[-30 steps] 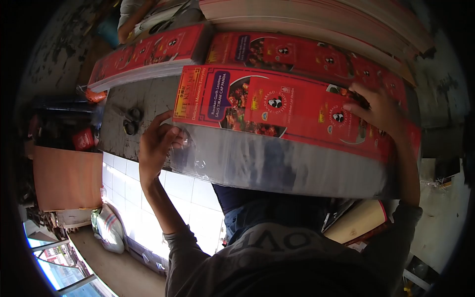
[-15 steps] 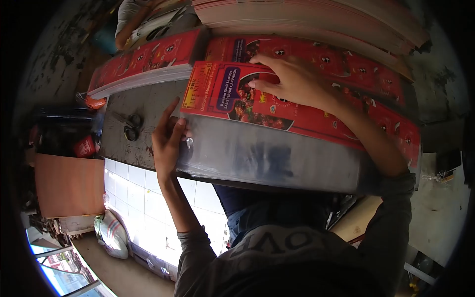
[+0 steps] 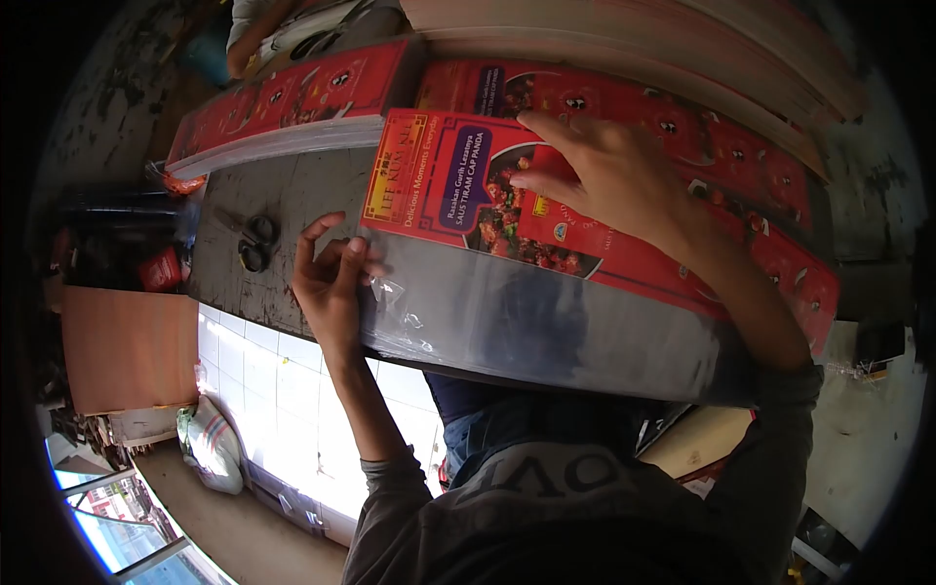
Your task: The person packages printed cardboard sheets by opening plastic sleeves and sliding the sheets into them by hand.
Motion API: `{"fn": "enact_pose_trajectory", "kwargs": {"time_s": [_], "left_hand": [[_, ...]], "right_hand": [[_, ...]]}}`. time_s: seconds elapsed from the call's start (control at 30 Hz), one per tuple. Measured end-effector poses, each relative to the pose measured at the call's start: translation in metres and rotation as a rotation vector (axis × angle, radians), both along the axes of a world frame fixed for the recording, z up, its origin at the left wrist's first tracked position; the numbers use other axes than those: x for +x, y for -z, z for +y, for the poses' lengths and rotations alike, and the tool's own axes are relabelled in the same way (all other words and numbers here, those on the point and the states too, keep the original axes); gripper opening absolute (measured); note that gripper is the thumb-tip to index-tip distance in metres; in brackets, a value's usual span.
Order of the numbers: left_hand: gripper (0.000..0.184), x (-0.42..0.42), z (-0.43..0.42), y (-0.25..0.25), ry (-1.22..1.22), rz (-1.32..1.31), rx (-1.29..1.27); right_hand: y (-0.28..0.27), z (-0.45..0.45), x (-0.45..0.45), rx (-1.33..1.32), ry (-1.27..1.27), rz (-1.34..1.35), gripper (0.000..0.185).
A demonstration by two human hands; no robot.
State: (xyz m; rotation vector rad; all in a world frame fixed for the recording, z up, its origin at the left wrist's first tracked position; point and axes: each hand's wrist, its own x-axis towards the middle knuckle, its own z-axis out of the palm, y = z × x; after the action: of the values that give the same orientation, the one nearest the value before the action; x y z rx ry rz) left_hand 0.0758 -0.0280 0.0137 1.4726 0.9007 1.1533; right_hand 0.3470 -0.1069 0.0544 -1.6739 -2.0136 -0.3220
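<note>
A long red printed strip (image 3: 468, 185) lies across the clear plastic sheets (image 3: 546, 312) on the table in front of me. At the left edge of the plastic is my left hand (image 3: 331, 283), its thumb and index finger curled at the sheet's corner; what they may pinch is too small to make out. My right hand (image 3: 614, 175) rests over the red strip near the picture of the dish, thumb and fingers apart. Behind it lies another row of red printed strips (image 3: 448, 86).
A stack of red strips (image 3: 292, 97) stands at the back left, with black scissors (image 3: 255, 239) on the table (image 3: 283, 185) before it. Tall piles of card (image 3: 624, 44) line the back. Another person's arm (image 3: 255, 34) shows at the top left.
My right hand has moved left along the red strip from its right part. The strip's left end has shifted slightly right, and my left hand has moved a little right with the plastic's edge.
</note>
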Motion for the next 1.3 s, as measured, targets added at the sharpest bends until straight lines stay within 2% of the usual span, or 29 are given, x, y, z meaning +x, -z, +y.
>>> {"fn": "enact_pose_trajectory", "kwargs": {"time_s": [0.07, 0.17, 0.27, 0.6, 0.7, 0.77, 0.97, 1.07, 1.3], "left_hand": [[0.03, 0.0, -0.001, 0.001, -0.012, 0.007, 0.007], [0.029, 0.0, -0.001, 0.001, -0.02, -0.014, -0.004], [0.028, 0.0, 0.0, 0.004, -0.01, -0.054, -0.007], [0.028, 0.001, 0.003, 0.002, 0.014, -0.033, -0.035], [0.028, 0.001, 0.003, 0.002, 0.018, -0.034, -0.045], [0.028, 0.001, 0.002, 0.001, 0.021, -0.034, -0.045], [0.027, 0.004, -0.001, -0.001, -0.017, -0.043, -0.043], [0.027, 0.001, 0.001, 0.002, -0.006, -0.035, -0.034], [0.025, 0.0, 0.003, 0.005, -0.019, -0.071, 0.018]], "right_hand": [[-0.007, -0.003, -0.004, -0.085, 0.077, -0.104, 0.05], [-0.003, -0.001, -0.002, 0.02, -0.034, -0.079, 0.044], [-0.007, -0.005, -0.005, -0.088, -0.037, -0.085, 0.044], [-0.005, -0.004, -0.006, -0.014, -0.111, 0.003, 0.044], [-0.008, -0.007, -0.005, -0.041, -0.148, -0.027, 0.053], [-0.012, -0.011, -0.01, -0.133, -0.097, -0.158, 0.065], [-0.016, -0.015, -0.012, -0.254, -0.117, -0.145, 0.086], [-0.011, -0.016, -0.012, -0.132, -0.139, -0.209, 0.089], [-0.018, -0.019, -0.015, -0.22, -0.178, -0.191, 0.083]]}}
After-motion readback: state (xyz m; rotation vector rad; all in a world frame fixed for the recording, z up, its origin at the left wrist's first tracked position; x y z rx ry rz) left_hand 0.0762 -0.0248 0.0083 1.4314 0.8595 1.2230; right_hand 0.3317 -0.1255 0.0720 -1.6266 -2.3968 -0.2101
